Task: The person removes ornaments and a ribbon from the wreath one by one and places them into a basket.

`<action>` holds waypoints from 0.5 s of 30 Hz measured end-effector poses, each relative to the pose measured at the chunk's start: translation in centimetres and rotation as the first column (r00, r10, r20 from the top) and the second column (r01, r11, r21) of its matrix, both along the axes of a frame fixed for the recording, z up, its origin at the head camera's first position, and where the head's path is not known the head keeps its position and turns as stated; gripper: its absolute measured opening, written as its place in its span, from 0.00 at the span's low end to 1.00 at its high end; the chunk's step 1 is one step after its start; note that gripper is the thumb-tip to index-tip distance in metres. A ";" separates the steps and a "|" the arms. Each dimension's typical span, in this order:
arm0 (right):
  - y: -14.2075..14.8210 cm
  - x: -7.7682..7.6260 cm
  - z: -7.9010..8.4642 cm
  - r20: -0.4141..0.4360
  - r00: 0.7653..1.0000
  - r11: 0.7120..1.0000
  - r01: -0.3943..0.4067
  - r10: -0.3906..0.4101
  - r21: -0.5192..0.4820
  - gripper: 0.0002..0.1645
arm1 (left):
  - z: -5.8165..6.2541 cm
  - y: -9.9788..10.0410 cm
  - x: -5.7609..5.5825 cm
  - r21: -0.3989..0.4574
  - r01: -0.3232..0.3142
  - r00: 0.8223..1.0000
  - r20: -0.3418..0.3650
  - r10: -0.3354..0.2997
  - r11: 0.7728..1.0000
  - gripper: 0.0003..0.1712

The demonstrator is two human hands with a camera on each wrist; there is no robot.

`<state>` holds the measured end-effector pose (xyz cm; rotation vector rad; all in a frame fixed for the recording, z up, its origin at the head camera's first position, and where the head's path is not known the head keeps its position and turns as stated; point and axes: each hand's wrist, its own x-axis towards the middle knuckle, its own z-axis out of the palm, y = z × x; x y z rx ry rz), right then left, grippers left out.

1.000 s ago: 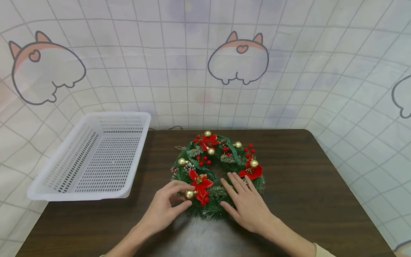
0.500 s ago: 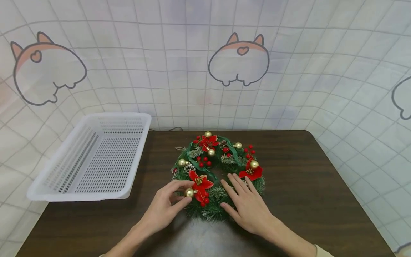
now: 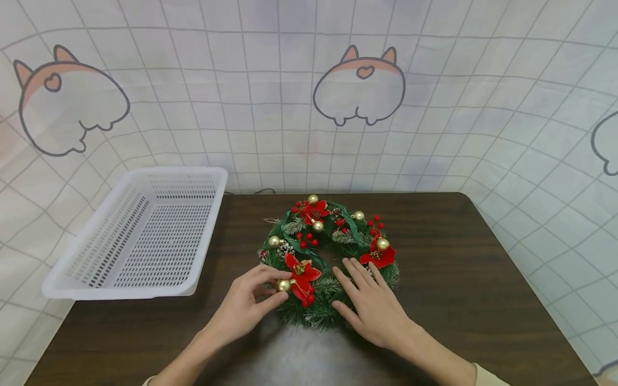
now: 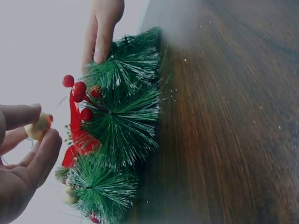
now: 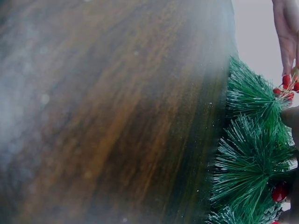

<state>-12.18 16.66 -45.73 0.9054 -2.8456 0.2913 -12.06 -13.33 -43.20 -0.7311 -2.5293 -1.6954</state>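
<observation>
A green Christmas wreath (image 3: 324,313) lies on the dark wooden table, dressed with red poinsettias (image 3: 302,274), red berries, pinecones and gold baubles. At its front left, my left hand (image 3: 248,300) pinches a gold bauble (image 3: 284,286) between thumb and fingers, beside a poinsettia. The left wrist view shows that bauble (image 4: 38,127) held out from the green needles (image 4: 122,112). My right hand (image 3: 374,308) rests on the wreath's front right with its fingers straight and spread. In the right wrist view only a bit of that hand shows at the right edge.
A white perforated plastic basket (image 3: 159,241) stands on the left of the table (image 3: 458,300). Behind the table hangs a white grid-patterned cloth (image 3: 260,107) with cartoon animals. A thin dark cord (image 3: 264,190) shows at the table's back edge.
The gold bauble in my left hand has shifted very slightly up and left. My right hand stays in place on the wreath.
</observation>
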 end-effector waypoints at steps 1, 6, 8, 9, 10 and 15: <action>0.0 0.0 0.0 0.002 1.000 1.000 0.001 -0.001 0.000 0.42 | 0.1 0.0 0.0 -0.002 -0.002 1.000 0.004 0.002 1.000 0.18; 0.1 0.0 0.0 0.009 1.000 1.000 0.001 -0.001 0.001 0.42 | 0.1 0.1 -0.2 0.015 0.001 1.000 0.025 -0.001 1.000 0.20; 0.1 0.0 0.0 0.012 1.000 1.000 0.003 -0.003 0.003 0.42 | 0.0 0.3 -0.2 0.039 0.001 0.999 0.049 -0.003 0.999 0.20; 0.1 0.0 0.0 0.012 1.000 1.000 0.004 -0.004 0.004 0.42 | 0.0 0.3 -0.2 0.054 -0.001 0.998 0.062 -0.003 0.999 0.20; 0.1 0.0 0.0 0.012 1.000 1.000 0.005 -0.005 0.005 0.42 | -0.1 0.4 -0.3 0.069 -0.002 0.997 0.072 -0.003 0.998 0.19; 0.1 0.0 0.0 0.006 1.000 1.000 0.002 -0.002 0.003 0.42 | -0.2 1.0 -0.4 0.138 -0.005 0.995 0.096 -0.008 0.990 0.14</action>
